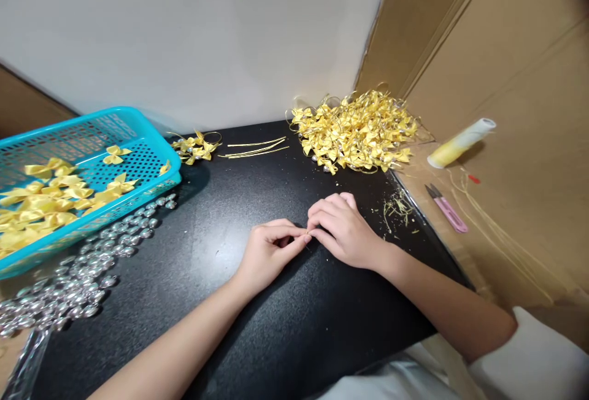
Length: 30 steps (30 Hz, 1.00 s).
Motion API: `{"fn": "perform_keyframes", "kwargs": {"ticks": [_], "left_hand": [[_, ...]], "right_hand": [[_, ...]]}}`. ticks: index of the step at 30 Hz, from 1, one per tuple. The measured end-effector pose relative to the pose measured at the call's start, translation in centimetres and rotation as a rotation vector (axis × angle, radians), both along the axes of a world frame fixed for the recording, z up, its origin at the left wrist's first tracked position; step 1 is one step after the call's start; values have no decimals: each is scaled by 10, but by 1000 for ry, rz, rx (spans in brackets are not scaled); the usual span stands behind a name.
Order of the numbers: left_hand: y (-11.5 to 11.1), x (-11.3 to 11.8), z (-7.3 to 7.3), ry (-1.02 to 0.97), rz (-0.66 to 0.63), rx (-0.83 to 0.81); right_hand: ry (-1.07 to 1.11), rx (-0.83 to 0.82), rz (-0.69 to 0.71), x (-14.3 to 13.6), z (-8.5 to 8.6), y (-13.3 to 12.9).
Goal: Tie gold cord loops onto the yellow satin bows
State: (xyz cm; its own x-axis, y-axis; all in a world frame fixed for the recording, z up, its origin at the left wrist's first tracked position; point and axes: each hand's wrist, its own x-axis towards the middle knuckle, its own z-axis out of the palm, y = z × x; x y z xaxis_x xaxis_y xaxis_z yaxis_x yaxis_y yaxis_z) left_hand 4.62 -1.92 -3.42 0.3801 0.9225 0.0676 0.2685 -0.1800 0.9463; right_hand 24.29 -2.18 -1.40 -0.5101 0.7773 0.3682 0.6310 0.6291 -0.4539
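My left hand [271, 250] and my right hand [343, 231] meet over the middle of the black table [193, 320]. Thumb and fingers of each are pinched together, tip to tip. Something tiny and yellowish shows between the fingertips, too small to name. Beyond my hands, several thin gold cords [255, 148] lie side by side. A small group of yellow bows with cord loops [197, 147] sits left of the cords, and a large heap of similar bows [356, 133] is to their right.
At left stands a blue basket [172, 173] of yellow bows, with silvery beads [87, 271] along its near side. Cord scraps [398, 208] lie at the table's right edge. Past it are pink snips [448, 211], a spool [461, 142] and long loose cords [501, 234].
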Motion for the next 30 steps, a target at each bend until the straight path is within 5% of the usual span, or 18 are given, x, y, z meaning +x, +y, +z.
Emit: {"fn": "perform_keyframes", "kwargs": {"ticks": [11,30], "left_hand": [[5,-3,5,-70,-11,-25],[2,-1,7,-23,22,-61]], "right_hand": [[285,-313,31,-1,-5,4],[414,-393,-5,-4,-7,7]]}}
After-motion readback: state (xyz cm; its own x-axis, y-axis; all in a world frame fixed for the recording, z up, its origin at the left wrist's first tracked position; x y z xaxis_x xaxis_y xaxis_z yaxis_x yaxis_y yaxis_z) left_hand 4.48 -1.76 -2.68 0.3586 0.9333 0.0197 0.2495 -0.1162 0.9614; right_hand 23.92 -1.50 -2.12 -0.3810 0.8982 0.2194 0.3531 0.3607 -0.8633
